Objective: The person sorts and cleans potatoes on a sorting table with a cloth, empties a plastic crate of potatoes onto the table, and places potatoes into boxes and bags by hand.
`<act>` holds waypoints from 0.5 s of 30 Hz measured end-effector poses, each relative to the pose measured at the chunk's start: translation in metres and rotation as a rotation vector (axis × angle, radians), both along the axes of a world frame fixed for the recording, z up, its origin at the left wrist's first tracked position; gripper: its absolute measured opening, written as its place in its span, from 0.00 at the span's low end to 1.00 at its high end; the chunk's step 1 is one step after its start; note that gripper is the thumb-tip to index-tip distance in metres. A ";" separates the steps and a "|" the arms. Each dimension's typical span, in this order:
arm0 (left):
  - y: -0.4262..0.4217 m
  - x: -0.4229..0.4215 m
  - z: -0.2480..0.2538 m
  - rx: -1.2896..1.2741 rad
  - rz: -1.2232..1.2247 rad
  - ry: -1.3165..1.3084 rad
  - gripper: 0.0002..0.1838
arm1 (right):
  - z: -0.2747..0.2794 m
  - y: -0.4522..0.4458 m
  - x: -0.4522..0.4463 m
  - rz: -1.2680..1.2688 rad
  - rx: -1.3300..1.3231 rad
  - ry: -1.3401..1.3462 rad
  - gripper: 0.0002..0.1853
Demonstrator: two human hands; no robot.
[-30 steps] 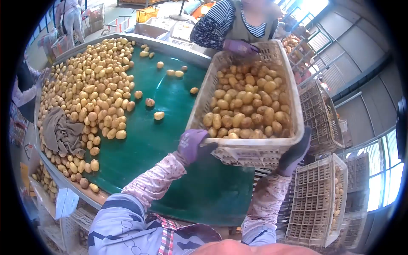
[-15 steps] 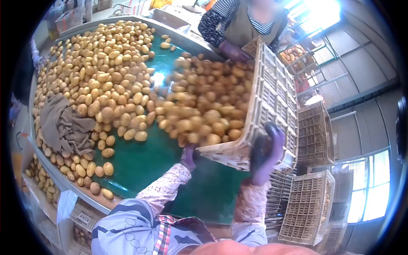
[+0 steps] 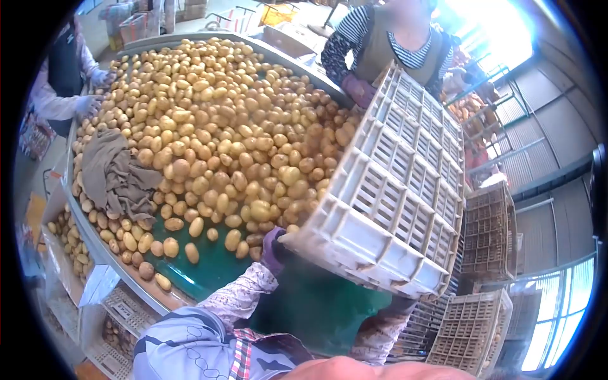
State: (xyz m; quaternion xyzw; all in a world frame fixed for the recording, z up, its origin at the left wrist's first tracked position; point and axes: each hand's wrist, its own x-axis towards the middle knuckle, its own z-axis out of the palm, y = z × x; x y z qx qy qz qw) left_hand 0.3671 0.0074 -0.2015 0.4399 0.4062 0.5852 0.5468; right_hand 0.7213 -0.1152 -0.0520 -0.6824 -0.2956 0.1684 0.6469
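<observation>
A pale plastic crate [image 3: 380, 202] is tipped steeply on its side, its open mouth toward the potatoes [image 3: 221, 139] heaped across the green table surface [image 3: 304, 310]. At the crate's lower left corner, my left hand [image 3: 275, 251] in a purple glove is closed on the rim. My right hand [image 3: 400, 305] is mostly behind the crate's lower right end, so its fingers are hidden. Opposite me, a co-worker's gloved hand [image 3: 358, 91] touches the crate's far edge.
A brown cloth [image 3: 117, 174] lies over potatoes at the left. Another person's gloved hands [image 3: 88, 104] are at the table's far left. Crates [image 3: 465, 332] stand at the right, with metal rollers [image 3: 415, 332] beside them. A metal rim [image 3: 104, 263] borders the table.
The crate has tipped further over and its potatoes have poured out leftward, spreading over the green surface. My right hand has moved from the crate's outer side down behind its lower end.
</observation>
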 end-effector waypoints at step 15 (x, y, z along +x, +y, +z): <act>0.041 -0.130 0.106 -0.367 -0.094 -1.076 0.34 | 0.256 0.134 -0.371 0.519 0.115 -1.048 0.32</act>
